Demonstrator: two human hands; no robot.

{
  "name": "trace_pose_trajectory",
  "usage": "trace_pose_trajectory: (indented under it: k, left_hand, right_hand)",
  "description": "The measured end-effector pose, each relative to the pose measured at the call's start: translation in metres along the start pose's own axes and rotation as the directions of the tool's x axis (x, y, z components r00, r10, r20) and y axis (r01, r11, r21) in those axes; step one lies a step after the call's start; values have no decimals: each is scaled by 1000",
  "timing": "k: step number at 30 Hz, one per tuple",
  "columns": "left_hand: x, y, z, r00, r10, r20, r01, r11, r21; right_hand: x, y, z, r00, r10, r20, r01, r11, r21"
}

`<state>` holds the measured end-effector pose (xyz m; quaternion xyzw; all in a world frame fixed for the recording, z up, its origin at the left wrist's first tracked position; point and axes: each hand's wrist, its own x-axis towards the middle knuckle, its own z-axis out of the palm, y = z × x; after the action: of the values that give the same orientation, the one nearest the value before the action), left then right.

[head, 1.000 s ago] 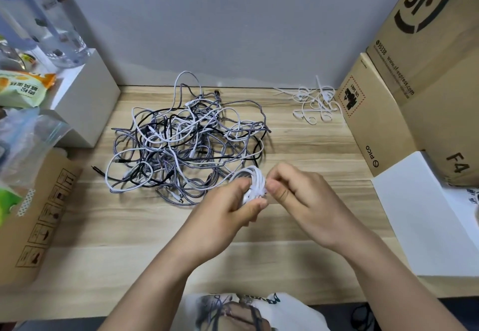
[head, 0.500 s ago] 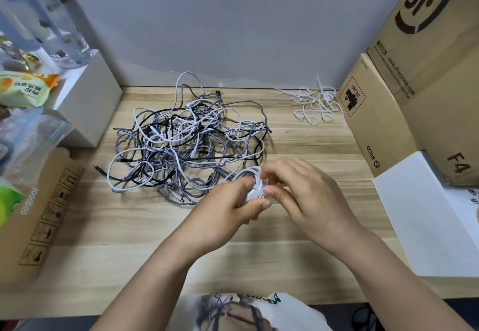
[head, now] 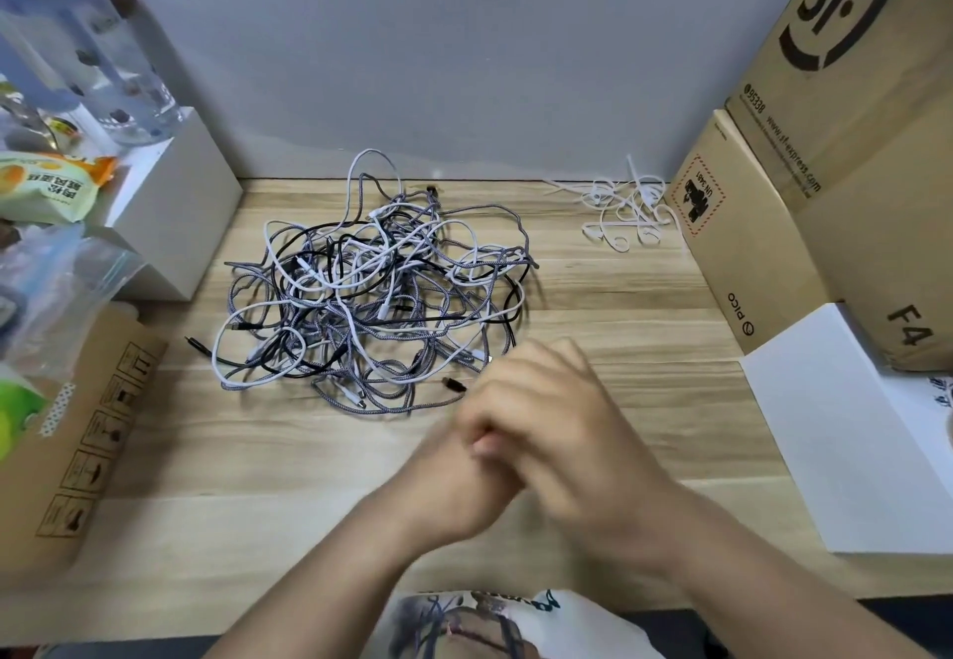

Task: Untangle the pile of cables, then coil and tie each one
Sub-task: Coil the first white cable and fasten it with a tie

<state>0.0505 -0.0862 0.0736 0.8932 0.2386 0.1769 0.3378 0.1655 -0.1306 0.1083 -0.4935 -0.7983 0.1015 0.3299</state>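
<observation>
Wood-grain tabletop [head: 619, 297] fills the head view, with one tangled pile of cables [head: 371, 297] lying left of centre, nearer the back edge than the front. White, black and grey braided strands cross in it too densely to count. One loose heap of white ties [head: 624, 215] sits at the back edge toward the right corner, well apart from the pile.

Two hands meet in front of the pile, both blurred. The right hand [head: 557, 431] lies over the left hand [head: 454, 478], and their fingers are curled and pressed together. Whether they hold anything I cannot tell; no cable shows between them.

Two cardboard boxes stand along the right edge: a tall SF box [head: 851, 91] and a smaller Pico box [head: 742, 256] in front of it, just beside the ties. One white sheet [head: 845, 431] lies at the right edge near the front. On the left edge stand one white box [head: 170, 215] and one brown carton [head: 77, 442], with a water bottle [head: 87, 39] and a snack packet [head: 46, 184] on or behind them.

Bare wood shows between the pile and the Pico box, and in a broad strip along the front edge on either side of the arms.
</observation>
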Motion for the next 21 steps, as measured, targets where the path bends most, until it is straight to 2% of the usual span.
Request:
trace_pose_trajectory:
  k: [1, 2, 4, 5, 6, 8, 9, 11, 12, 13, 16, 19, 21]
  left_hand:
    - [-3, 3, 3, 999, 27, -34, -22, 991, 135]
    - [-5, 6, 5, 999, -39, -23, 40, 998, 48]
    - [4, 7, 5, 992, -25, 124, 60, 957, -284]
    - [6, 5, 3, 984, -80, 160, 145, 878, -456]
    - [8, 7, -2, 961, -126, 247, 255, 750, -610]
    - [8, -2, -2, 911, -171, 376, 403, 567, -718]
    - [7, -4, -3, 896, -175, 407, 433, 538, -723]
    - [7, -11, -8, 884, -175, 434, 461, 479, -747]
    - [8, -14, -12, 881, -171, 441, 468, 452, -760]
    - [9, -18, -12, 874, -169, 456, 481, 438, -759]
    - [15, -21, -10, 857, -211, 470, 515, 379, -769]
    - [19, -26, 5, 855, -384, 349, 485, 353, -800]
    - [21, -32, 14, 844, -452, 289, 477, 388, -788]
  right_hand:
    - [2, -7, 5, 1000, -16, -27, 17, 1000, 26]
    - [3, -10, 9, 999, -13, -46, 16, 998, 68]
    - [5, -3, 8, 992, 68, -104, -49, 983, 176]
    - [5, 4, 6, 983, 126, -132, -97, 973, 207]
    - [4, 13, 4, 972, 184, -143, -150, 963, 222]
    - [-5, 31, 1, 949, 299, -94, -263, 923, 282]
    - [-11, 38, 0, 932, 361, -34, -326, 876, 354]
    - [-25, 48, 2, 875, 461, 147, -459, 695, 554]
    - [-33, 52, 4, 857, 472, 206, -493, 636, 593]
    - [-39, 54, 6, 852, 472, 224, -505, 632, 588]
    - [-45, 53, 11, 841, 525, 131, -508, 683, 525]
    - [-48, 58, 11, 791, 612, 9, -564, 722, 400]
    - [-50, 62, 9, 755, 656, -18, -608, 710, 356]
